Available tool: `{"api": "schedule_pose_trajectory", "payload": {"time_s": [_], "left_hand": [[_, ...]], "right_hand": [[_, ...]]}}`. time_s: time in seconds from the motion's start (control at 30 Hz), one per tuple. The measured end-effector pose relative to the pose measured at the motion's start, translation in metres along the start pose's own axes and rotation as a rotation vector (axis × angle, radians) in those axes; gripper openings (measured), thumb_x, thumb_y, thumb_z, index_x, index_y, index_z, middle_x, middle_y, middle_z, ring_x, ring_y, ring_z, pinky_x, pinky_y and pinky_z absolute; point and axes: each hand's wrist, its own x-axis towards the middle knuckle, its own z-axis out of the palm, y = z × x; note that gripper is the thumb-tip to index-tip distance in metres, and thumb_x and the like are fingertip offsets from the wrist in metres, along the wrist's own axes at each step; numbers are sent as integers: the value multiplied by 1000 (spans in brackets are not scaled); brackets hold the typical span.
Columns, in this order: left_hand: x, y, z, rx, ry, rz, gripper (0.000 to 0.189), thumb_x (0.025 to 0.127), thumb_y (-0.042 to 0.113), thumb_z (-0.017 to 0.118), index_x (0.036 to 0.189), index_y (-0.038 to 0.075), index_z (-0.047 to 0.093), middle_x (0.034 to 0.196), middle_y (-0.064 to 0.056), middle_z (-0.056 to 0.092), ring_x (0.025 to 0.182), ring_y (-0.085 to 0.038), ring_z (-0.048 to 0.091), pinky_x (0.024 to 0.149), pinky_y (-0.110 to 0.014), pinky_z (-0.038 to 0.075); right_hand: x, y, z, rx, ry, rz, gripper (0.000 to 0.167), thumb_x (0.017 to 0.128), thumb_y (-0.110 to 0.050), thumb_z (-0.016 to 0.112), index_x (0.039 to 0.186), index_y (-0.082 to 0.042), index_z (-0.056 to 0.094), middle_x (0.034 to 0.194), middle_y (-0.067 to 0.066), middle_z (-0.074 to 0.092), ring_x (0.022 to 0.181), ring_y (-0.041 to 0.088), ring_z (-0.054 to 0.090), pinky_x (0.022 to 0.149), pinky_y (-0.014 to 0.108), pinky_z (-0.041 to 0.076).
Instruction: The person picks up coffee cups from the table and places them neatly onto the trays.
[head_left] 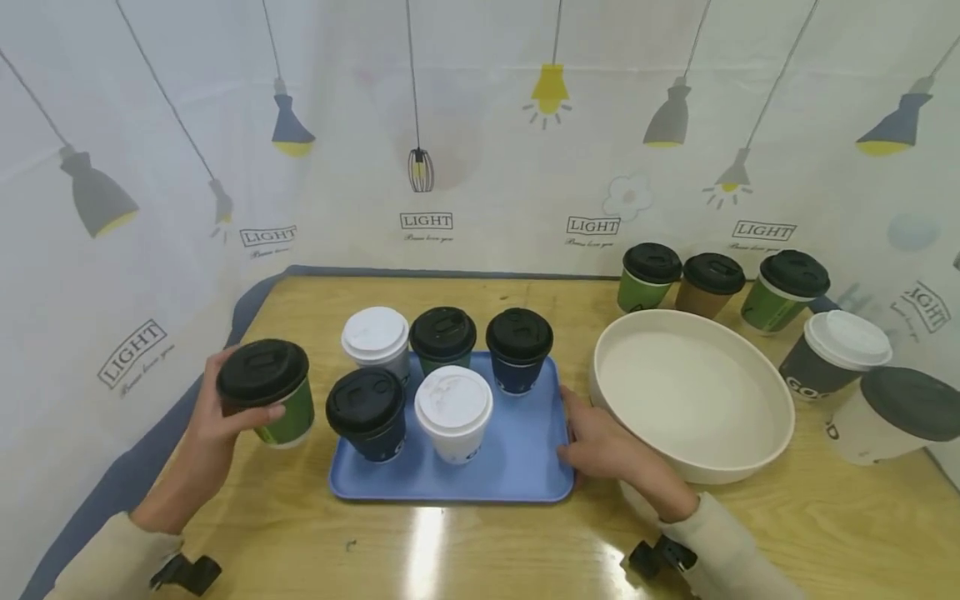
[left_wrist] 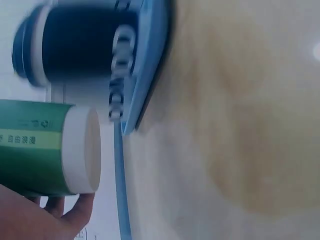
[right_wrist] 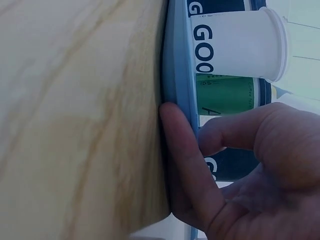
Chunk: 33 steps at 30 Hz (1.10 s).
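My left hand (head_left: pixel 210 429) grips a green paper coffee cup (head_left: pixel 291 412) with a black lid, left of the blue tray (head_left: pixel 521 454). In the left wrist view the underside of this cup (left_wrist: pixel 92 150) shows, with fingers curled behind it. With my right hand (head_left: pixel 606 443) I pinch the tray's right edge. The right wrist view has the thumb over the rim and a finger (right_wrist: pixel 182 150) beneath it. Several lidded cups stand upright on the tray: a white-lidded white cup (head_left: pixel 452 425) at the front, a dark blue cup (head_left: pixel 375 437) beside it, others behind.
A round cream basin (head_left: pixel 693 392) stands right of the tray, close to my right forearm. Behind it are green cups (head_left: pixel 647 279) and a brown cup (head_left: pixel 705 292); a white-lidded dark cup (head_left: pixel 817 367) and a black-lidded white cup (head_left: pixel 870 429) stand farther right. A printed curtain (head_left: pixel 495 167) hangs behind the table.
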Motion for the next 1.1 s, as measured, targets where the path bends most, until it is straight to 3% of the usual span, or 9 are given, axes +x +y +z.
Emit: {"api": "schedule_pose_trajectory", "payload": {"time_s": [0.2,0.33,0.47,0.6,0.73,0.9,0.97,1.1], "left_hand": [[-39,8,15,-59,-158,72,80,84,-9,55,156,8,27,146,-3,52,127,-11,57,106,-16,43],[-54,17,38,-34,-278,79,85,80,-5,58,158,2,26,151,-11,48,136,-14,50,110,-14,36],[-59,25,73,-29,-366,80,89,78,-5,68,158,3,28,152,-16,49,141,-14,47,113,-13,33],[-58,28,111,-110,-472,64,95,78,-7,79,157,5,28,152,-16,49,138,-14,52,115,-19,42],[-52,29,153,-190,-545,1,97,78,-4,85,157,9,31,152,-13,51,135,-16,57,112,-26,50],[-44,29,199,-173,-555,-110,98,78,5,88,158,22,34,154,-5,51,135,-15,57,112,-26,50],[-40,29,213,-158,-540,-157,95,79,10,89,157,25,36,154,-2,52,136,-15,56,113,-27,49],[-30,28,235,-173,-451,-253,85,81,16,89,152,24,43,151,1,55,140,-17,52,120,-33,44]], "right_hand": [[-1,-1,0,42,0,23,95,85,-3,65,163,4,11,70,5,61,51,16,61,47,27,44],[0,-1,-1,44,-3,42,95,86,-3,65,164,3,10,71,6,62,50,17,63,48,28,46],[1,0,-2,36,9,33,95,85,-3,65,163,4,11,71,6,61,51,16,63,48,28,46],[3,1,0,65,6,17,95,84,-1,64,163,5,11,71,6,61,50,16,64,48,28,49],[3,2,-1,78,0,3,94,85,-1,65,163,6,11,72,6,60,50,16,64,49,27,51],[0,6,-4,66,-3,-72,94,86,-1,65,161,10,10,68,2,61,51,14,63,49,27,50],[0,8,-5,109,-27,-110,94,88,-2,65,161,10,8,68,4,65,52,15,66,50,28,54],[0,10,-5,227,-91,-146,91,94,-6,64,162,8,5,91,20,74,58,19,71,53,33,62]]}}
